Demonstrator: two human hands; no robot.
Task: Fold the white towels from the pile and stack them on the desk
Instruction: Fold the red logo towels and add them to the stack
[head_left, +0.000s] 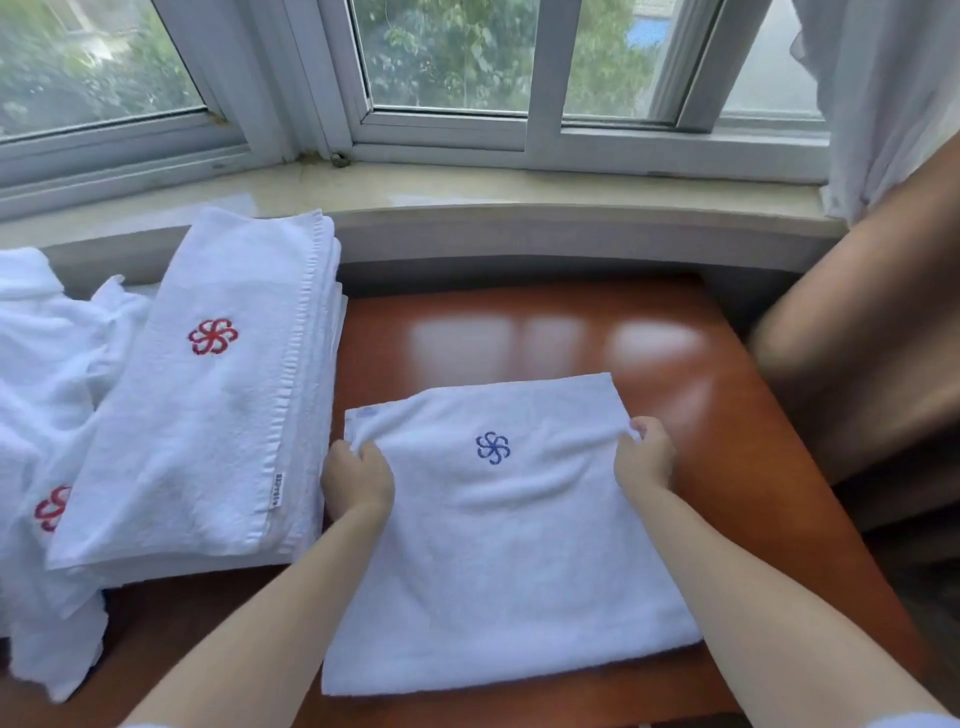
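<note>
— Fingers (363, 447) of the left hand (357, 480) curl round the left side of the white towel with the blue emblem (509, 545), pinching a fold of cloth up near its far left corner. What about the other side?

— Same thing there: the right hand (645, 457) grips the right side of that towel, fingers (638, 430) bunched on the cloth so that it puckers between the two hands.

— Where does the towel lie?

— Flat on the reddish-brown worktop (571, 332), near the front edge, with the blue emblem (492, 447) facing up between the hands. Its far edge sits a little lifted and wrinkled.

— And the rest?

— Just to the left, touching or nearly touching the left hand, stands a stack of folded towels (208, 415), its top one showing a red emblem (213, 336). Further left is the loose pile of white towels (41, 364), crumpled, with another red emblem partly showing. Behind everything runs a pale window sill (519, 192) under the window (452, 57), and a white curtain (883, 93) hangs at the right.
</note>
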